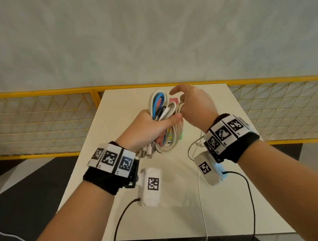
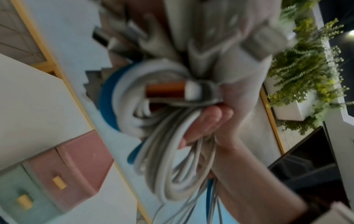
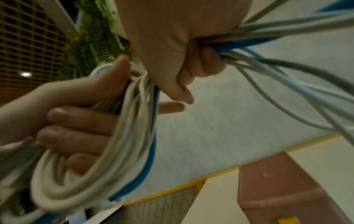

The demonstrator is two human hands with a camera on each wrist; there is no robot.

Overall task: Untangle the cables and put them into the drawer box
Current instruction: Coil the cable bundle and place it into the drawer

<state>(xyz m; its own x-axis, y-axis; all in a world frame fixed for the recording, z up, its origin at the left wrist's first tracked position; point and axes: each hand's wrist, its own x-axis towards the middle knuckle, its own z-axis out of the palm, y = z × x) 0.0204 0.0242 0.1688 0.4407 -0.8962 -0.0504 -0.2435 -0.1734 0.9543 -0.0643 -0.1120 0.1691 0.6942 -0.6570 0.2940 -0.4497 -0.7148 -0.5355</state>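
Observation:
A tangled bundle of white, grey and blue cables point(image 1: 160, 108) is held above the table. My left hand point(image 1: 151, 127) grips its middle in a fist, thumb across, with the plug ends point(image 1: 146, 152) hanging by the wrist. My right hand point(image 1: 190, 104) is curled round white loops point(image 1: 174, 108) on the bundle's right side, index finger stretched out. The right wrist view has my right hand point(image 3: 162, 45) clenched on several strands point(image 3: 287, 27) and my left hand point(image 3: 72, 130) holding the loops point(image 3: 114, 151). The drawer box point(image 1: 174, 99), pink over green point(image 2: 76, 163), stands behind the bundle.
The white table point(image 1: 233, 191) ends at a yellow mesh railing point(image 1: 32, 107) with a pale wall behind it. A thin white cable point(image 1: 200, 195) trails from near my right wrist to the table's near edge. Black cords point(image 1: 248, 189) hang from the wrist cameras. Plants point(image 2: 306, 68) are off to one side.

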